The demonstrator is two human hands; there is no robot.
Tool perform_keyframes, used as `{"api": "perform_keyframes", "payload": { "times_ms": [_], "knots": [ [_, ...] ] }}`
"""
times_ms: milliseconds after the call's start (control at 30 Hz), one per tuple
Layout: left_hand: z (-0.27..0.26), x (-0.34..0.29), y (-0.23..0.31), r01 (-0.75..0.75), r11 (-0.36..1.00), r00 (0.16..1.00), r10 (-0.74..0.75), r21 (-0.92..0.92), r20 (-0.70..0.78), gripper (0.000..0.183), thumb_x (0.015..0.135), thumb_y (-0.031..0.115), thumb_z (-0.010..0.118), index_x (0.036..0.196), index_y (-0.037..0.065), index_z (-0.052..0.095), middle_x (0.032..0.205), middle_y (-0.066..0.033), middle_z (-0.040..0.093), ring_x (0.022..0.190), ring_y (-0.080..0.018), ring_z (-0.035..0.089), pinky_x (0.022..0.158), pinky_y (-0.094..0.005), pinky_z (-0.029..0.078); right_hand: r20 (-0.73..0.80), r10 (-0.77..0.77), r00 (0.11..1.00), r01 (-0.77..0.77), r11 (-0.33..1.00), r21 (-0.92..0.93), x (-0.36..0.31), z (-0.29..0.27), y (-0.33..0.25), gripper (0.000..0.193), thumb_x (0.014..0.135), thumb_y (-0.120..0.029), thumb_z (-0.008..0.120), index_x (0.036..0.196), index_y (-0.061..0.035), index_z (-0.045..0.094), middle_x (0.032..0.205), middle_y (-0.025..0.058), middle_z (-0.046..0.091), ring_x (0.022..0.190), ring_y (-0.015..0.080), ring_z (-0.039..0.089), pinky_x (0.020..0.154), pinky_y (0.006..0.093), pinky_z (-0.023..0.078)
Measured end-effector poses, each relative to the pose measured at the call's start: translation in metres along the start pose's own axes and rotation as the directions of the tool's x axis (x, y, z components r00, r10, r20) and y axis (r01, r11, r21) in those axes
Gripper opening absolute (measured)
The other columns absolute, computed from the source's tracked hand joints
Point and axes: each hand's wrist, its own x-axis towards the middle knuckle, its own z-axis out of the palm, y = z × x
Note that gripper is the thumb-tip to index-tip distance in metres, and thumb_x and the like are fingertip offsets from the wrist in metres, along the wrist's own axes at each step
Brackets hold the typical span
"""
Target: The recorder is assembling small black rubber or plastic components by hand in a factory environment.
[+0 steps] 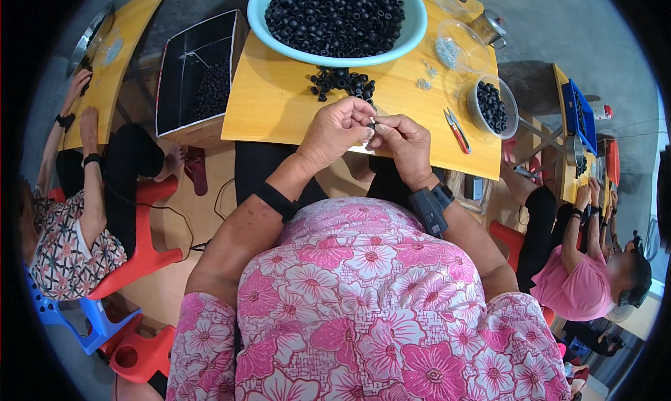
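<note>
At the near edge of the yellow table (269, 104), my left hand (334, 132) and my right hand (407, 146) meet with fingertips pinched. Between them is a small black piece (372, 125), mostly hidden by the fingers. Just beyond lies a loose heap of small round black parts (342, 83), some with visible holes. Behind the heap stands a light blue basin (417, 16) filled with similar parts. Snips with red handles (459, 137) lie to the right of my hands.
A clear tub (514, 116) of black parts stands at the right edge. Beyond it are a clear bowl (474, 41) of small transparent pieces and a metal mug (489, 27). A black-lined box (189, 125) stands left of the table. Other people work at tables on both sides.
</note>
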Motion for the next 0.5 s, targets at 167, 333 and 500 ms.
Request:
{"api": "perform_keyframes", "payload": {
  "times_ms": [167, 333, 500],
  "knots": [
    [-0.001, 0.001, -0.002, -0.017, 1.000, 1.000, 0.017, -0.008, -0.013, 0.023, 0.083, -0.007, 0.061, 0.105, -0.001, 0.057, 0.090, -0.0042, 0.063, 0.080, -0.0077, 0.062, 0.072, -0.0215, 0.053, -0.037, 0.040, 0.999, -0.040, 0.999, 0.006, -0.002, 0.002, -0.008, 0.012, 0.093, -0.006, 0.059, 0.097, 0.0025, 0.067, 0.078, 0.0079, 0.067, 0.069, 0.0142, 0.065, 0.063, 0.0238, 0.053],
    [-0.001, 0.001, -0.002, -0.026, 1.000, 0.999, 0.026, 0.007, -0.022, 0.024, 0.082, -0.007, 0.062, 0.105, 0.000, 0.057, 0.089, -0.0032, 0.062, 0.079, -0.0069, 0.061, 0.071, -0.0209, 0.053, 0.015, 0.100, 0.995, -0.100, 0.994, 0.033, 0.003, -0.004, -0.009, 0.017, 0.094, -0.009, 0.058, 0.098, 0.0047, 0.067, 0.079, 0.0093, 0.068, 0.069, 0.0173, 0.066, 0.070, 0.0319, 0.058],
    [-0.001, 0.001, -0.002, -0.010, 1.000, 1.000, 0.010, 0.016, -0.026, 0.026, 0.082, -0.007, 0.062, 0.107, 0.000, 0.057, 0.090, -0.0041, 0.062, 0.080, -0.0074, 0.062, 0.071, -0.0211, 0.053, 0.038, 0.201, 0.979, -0.202, 0.979, 0.028, 0.009, -0.008, -0.014, 0.014, 0.093, -0.007, 0.058, 0.096, 0.0045, 0.065, 0.081, 0.0113, 0.068, 0.070, 0.0183, 0.066, 0.072, 0.0330, 0.058]
  ]
}}
